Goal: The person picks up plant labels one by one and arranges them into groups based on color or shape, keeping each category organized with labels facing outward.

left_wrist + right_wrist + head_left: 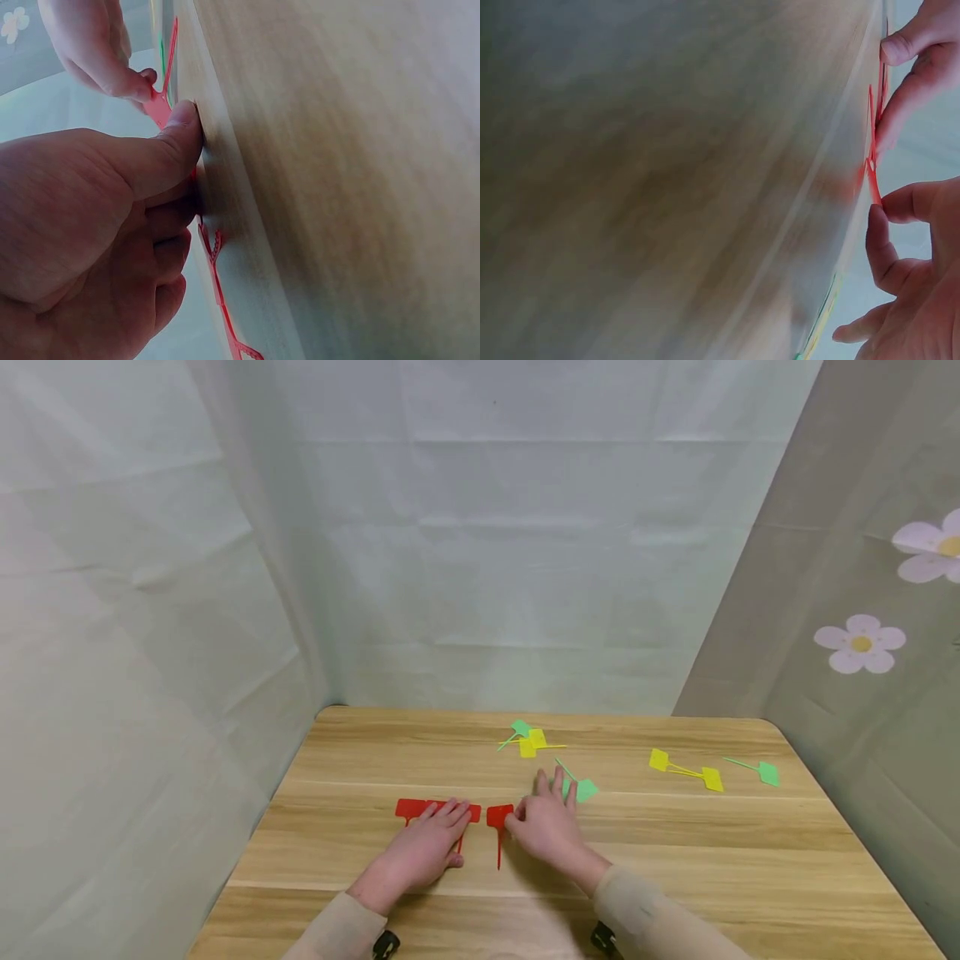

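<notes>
In the head view, flat red tags with thin stems lie side by side in a row on the wooden table. My left hand rests on their right part, fingers extended over the tags and hiding some of them. Just right of the row, my right hand pinches one red tag by its right edge between thumb and index finger. Its stem points towards me, and the right wrist view shows this tag tilted. Beyond the right hand lies a green tag, partly covered by the fingers.
Farther back, a green tag lies by overlapping yellow tags. Two yellow tags and a single green tag lie on the right of the table. Pale cloth hangs behind and at the sides.
</notes>
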`<state>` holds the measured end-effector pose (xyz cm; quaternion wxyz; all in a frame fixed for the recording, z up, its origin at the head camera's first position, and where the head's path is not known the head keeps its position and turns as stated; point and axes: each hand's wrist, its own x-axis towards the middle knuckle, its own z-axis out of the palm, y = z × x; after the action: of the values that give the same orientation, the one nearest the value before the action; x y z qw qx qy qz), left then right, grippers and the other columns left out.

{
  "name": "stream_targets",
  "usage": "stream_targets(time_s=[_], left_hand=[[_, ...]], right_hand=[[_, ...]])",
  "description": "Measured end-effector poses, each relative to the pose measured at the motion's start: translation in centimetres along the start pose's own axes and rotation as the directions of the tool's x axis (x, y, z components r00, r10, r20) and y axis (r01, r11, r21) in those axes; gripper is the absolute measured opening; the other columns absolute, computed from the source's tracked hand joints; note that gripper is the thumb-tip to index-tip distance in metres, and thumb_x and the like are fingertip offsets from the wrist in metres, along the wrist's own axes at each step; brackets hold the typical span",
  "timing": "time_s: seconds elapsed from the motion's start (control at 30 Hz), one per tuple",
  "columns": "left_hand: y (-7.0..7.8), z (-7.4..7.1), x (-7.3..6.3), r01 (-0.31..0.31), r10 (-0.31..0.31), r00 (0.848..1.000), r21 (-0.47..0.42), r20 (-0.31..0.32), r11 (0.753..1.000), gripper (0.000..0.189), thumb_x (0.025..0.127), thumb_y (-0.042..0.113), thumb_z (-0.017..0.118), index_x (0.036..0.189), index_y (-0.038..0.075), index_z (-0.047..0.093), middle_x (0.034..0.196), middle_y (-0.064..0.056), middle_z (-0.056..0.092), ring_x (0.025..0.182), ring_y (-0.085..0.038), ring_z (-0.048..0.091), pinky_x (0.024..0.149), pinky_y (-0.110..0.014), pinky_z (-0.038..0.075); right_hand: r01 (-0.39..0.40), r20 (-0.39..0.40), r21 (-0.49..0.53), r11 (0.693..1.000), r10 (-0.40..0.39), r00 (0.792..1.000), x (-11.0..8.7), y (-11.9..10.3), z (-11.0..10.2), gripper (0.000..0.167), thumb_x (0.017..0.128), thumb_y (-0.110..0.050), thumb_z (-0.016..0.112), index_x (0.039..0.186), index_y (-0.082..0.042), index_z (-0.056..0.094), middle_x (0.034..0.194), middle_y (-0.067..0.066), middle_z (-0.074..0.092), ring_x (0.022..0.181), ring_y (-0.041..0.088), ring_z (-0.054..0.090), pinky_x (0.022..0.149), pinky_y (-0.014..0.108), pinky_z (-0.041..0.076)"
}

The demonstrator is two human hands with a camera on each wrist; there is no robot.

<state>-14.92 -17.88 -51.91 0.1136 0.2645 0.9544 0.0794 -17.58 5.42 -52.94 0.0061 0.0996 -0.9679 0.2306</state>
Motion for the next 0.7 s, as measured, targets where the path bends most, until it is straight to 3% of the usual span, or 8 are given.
stream_targets(time_s=[0.3, 0.7], left_hand=[[-0.03, 0.22, -0.03, -0.014, 0.014, 1.0, 0.009, -0.019, 1.0, 0.072, 0.099, 0.032, 0.077, 0.158, 0.001, 0.051, 0.168, -0.013, 0.042, 0.158, -0.034, 0.034, 0.128, -0.055, 0.027], [0.02, 0.1, 0.0, -0.009, 0.009, 1.0, 0.012, -0.013, 1.0, 0.072, 0.098, 0.033, 0.078, 0.158, 0.002, 0.051, 0.169, -0.013, 0.042, 0.157, -0.033, 0.035, 0.128, -0.055, 0.028]], right_hand=[[0.006, 0.048, -0.051, 0.999, -0.003, 0.999, 0.31, -0.59, -0.02, 0.032, 0.094, -0.032, 0.067, 0.063, -0.023, 0.07, 0.162, 0.037, 0.038, 0.158, 0.059, 0.006, 0.122, 0.078, 0.004], [-0.004, 0.075, -0.045, 0.999, 0.007, 0.997, 0.52, -0.82, 0.29, 0.034, 0.095, -0.033, 0.069, 0.064, -0.021, 0.072, 0.163, 0.036, 0.037, 0.159, 0.057, 0.007, 0.122, 0.079, 0.001]])
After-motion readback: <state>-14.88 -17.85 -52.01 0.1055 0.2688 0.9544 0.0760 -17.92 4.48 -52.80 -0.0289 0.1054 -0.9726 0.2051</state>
